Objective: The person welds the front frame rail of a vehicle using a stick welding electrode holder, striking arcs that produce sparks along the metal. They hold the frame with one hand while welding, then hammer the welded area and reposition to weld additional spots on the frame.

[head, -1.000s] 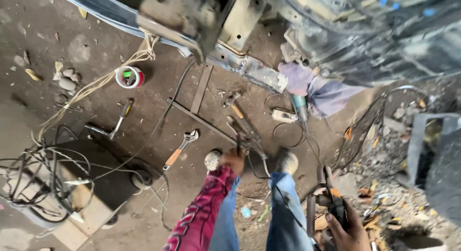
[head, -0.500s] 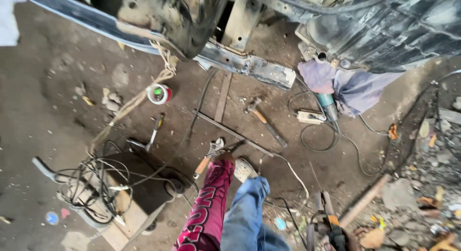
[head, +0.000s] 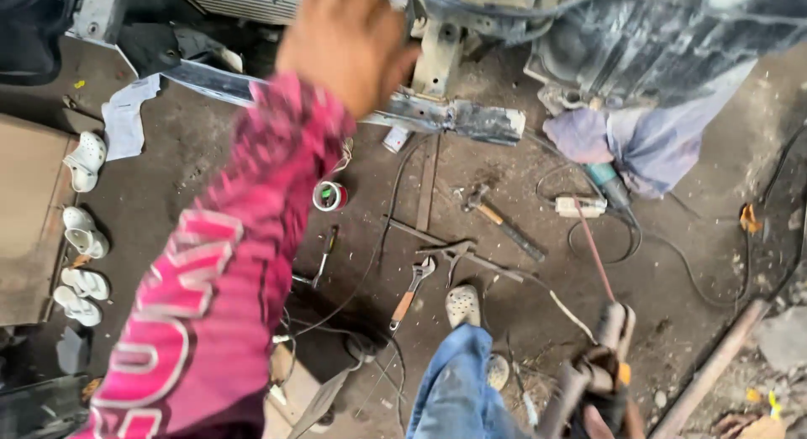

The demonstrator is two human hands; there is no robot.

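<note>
Both hands apart: left [head: 349, 40] raised high, right [head: 607, 405] gripping pliers [head: 601, 368].

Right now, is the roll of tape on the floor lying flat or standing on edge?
Lying flat: the roll of tape shows its round face and centre hole to the camera, resting on the dirt floor beside the screwdriver.

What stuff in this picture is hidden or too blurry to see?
- Head view: the left hand is motion-blurred; its fingers and whatever it touches on the metal frame cannot be told.
- Right hand: cut off by the bottom edge and hidden behind the dark tool it grips.
- The pink sleeve covers the floor behind it.
- Green-bodied tool: half under a purple cloth.
</note>
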